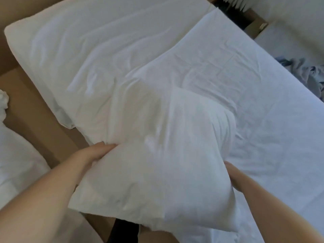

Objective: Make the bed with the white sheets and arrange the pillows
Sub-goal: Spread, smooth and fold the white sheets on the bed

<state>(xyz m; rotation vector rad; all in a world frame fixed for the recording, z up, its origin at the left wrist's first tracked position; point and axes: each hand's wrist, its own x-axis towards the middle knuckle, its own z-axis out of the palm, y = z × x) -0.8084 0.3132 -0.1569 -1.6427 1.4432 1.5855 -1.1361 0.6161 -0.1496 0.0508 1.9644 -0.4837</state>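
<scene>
I hold a plump white pillow [157, 155] low in the middle of the view, over the near edge of the bed. My left hand [95, 153] grips its left side, fingers pressed into the fabric. Gripping the pillow's right side is my right hand [233, 174], its fingers mostly hidden under the pillow. Another white pillow [84, 50] lies at the upper left, along the head of the bed. A white sheet [254, 111] covers the mattress on the right, with light creases.
A tan headboard or bed frame [38, 116] runs along the left. White bedding [15, 155] lies at the far left. Crumpled blue-grey cloth [308, 76] sits past the bed's right edge. A dark gap and a cardboard box [252, 23] are at the top.
</scene>
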